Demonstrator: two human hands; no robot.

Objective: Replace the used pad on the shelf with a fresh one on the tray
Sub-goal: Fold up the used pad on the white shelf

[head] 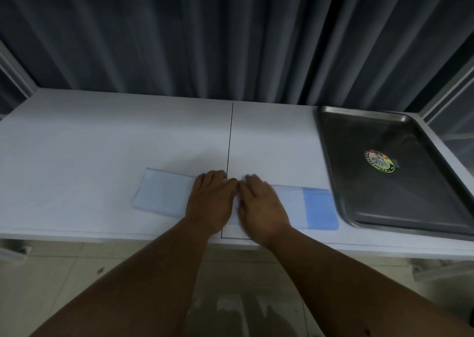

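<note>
Item: folded blue pad (164, 195), lying on white shelf (102, 144) nr front edge, just left of steel tray (436, 216), tray w/ sticker only.
L hand (210, 200) & R hand (261, 206): both pressing on pad mid, fingers looking flat, not gripping; R blurred.
Step, prob.: flattening or gathering pad.
Next: needing a firm hold at pad's edges.

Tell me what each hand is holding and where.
Nothing is gripped. The left hand and right hand press flat on the middle of the folded pad.
</note>
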